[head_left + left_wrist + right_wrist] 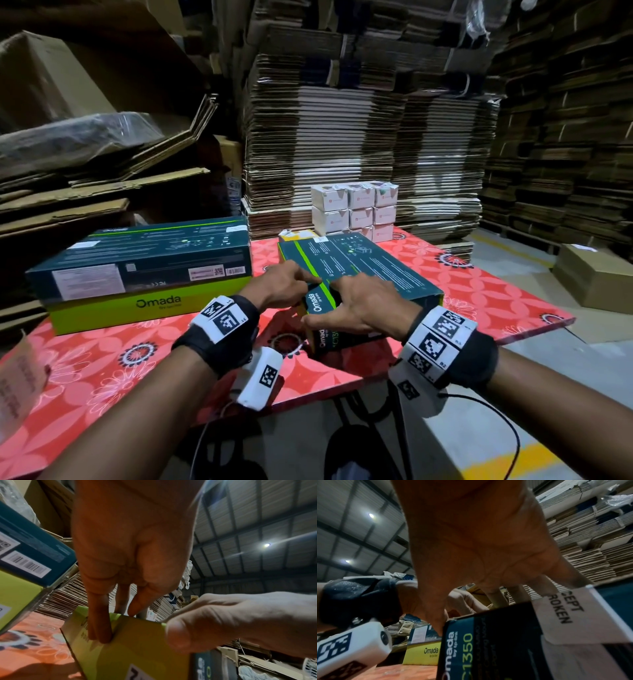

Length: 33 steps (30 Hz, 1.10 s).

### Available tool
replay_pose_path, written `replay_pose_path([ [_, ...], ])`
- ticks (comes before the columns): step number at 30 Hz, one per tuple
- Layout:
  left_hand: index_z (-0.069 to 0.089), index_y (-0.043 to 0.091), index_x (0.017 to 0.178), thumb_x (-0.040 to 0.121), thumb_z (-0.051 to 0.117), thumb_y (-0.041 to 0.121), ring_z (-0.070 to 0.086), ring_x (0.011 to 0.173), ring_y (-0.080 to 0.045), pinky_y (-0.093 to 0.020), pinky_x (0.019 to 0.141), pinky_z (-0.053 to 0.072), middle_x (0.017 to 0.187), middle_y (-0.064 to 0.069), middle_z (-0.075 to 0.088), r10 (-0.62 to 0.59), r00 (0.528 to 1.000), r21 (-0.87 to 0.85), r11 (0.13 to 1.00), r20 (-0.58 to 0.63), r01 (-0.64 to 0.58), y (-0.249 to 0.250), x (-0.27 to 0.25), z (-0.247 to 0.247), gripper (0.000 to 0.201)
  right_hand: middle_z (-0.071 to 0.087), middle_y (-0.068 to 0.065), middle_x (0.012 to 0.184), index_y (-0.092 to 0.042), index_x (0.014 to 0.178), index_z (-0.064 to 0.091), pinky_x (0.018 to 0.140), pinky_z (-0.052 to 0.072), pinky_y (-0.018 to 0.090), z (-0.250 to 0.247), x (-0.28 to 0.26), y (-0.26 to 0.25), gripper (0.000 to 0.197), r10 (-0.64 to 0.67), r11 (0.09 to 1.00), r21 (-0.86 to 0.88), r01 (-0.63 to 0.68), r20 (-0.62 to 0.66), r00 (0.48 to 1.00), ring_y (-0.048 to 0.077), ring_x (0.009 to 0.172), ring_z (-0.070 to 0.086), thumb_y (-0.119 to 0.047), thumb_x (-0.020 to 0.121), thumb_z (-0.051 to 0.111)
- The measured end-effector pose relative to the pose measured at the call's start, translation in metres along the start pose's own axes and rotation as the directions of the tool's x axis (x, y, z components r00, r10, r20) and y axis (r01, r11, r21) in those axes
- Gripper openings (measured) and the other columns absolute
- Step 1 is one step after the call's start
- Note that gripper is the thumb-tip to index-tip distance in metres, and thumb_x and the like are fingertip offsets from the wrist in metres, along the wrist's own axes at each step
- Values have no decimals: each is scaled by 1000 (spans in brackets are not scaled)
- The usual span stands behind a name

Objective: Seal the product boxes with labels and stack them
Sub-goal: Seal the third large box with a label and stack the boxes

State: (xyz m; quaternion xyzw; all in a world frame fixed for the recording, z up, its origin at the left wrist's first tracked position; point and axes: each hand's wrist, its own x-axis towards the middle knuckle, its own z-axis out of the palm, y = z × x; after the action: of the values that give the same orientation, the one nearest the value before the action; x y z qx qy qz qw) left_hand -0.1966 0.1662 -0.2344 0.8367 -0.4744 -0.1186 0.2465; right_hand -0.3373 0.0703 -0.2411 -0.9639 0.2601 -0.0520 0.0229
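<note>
A dark teal and green Omada box lies on the red floral table with its short end toward me. My left hand presses straight fingers onto the top edge of that green end. My right hand arches over the same edge, thumb on the end face and fingers on top. In the right wrist view a white seal label, printed with partly readable black words, folds over the box edge right of my palm. A second Omada box lies to the left.
Several small white boxes are stacked at the table's far edge, behind the held box. Tall stacks of flat cardboard rise beyond and on both sides. A pale printed sheet shows at the near left. A brown carton stands on the floor, right.
</note>
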Motion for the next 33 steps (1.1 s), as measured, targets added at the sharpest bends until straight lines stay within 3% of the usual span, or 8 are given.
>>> replay_pose_path([
  [2,71,27,125,93,51,6,55,60,-9,-12,53,42,78,4,66,14,1000,42,999,-10,-14,5,-4,-1,43,67,2,97,-26,114,64,78,49,37,-6,-1,9,90,-26,999,24,25,48,998,29,94,61,-94,57,48],
  [4,70,32,126,90,53,6,61,70,-18,-11,50,37,84,4,70,23,1000,70,997,-4,-23,7,-6,1,47,71,3,114,-31,135,59,87,54,37,-14,-4,25,95,-72,995,72,67,80,994,26,107,64,-87,58,56],
  [10,74,34,120,90,59,17,63,113,-12,-23,95,50,126,5,70,77,995,-7,997,58,-77,23,-11,8,38,58,-8,144,-38,151,43,101,47,28,-30,-10,82,87,-125,984,147,98,189,974,12,126,56,-55,75,80],
  [13,74,48,108,74,56,31,66,99,-20,-35,91,55,125,-5,71,106,986,-88,992,128,-96,25,-9,16,42,58,-13,132,-41,151,42,85,46,20,-38,-12,105,86,-118,991,93,99,223,968,9,114,55,-47,76,83],
  [17,73,27,123,93,61,13,61,118,-16,-24,97,47,134,-2,65,193,970,-162,972,147,-169,26,-3,27,35,53,-16,143,-57,143,42,106,45,31,-50,-15,143,91,-97,995,66,81,303,948,9,123,54,-45,64,83],
  [20,72,25,123,83,70,28,64,114,-17,-31,102,50,122,0,72,207,977,-98,974,41,-202,23,8,27,40,46,-23,147,-55,138,45,113,39,32,-54,-18,168,83,-146,981,174,90,343,928,6,134,47,-13,75,80],
  [28,56,40,137,54,45,100,44,139,-31,-54,117,29,150,-3,50,-26,1000,191,981,-13,28,-5,34,11,103,51,-15,143,-57,136,51,109,41,31,-31,-25,178,72,-100,981,180,75,134,986,10,131,48,-43,75,86],
  [33,48,21,149,82,66,68,41,141,-23,-32,115,34,155,-6,44,-80,997,-1,997,-6,80,-10,33,12,84,58,-7,138,-57,124,60,99,49,38,-26,-14,176,68,-24,986,164,12,67,997,18,121,55,-54,63,90],
])
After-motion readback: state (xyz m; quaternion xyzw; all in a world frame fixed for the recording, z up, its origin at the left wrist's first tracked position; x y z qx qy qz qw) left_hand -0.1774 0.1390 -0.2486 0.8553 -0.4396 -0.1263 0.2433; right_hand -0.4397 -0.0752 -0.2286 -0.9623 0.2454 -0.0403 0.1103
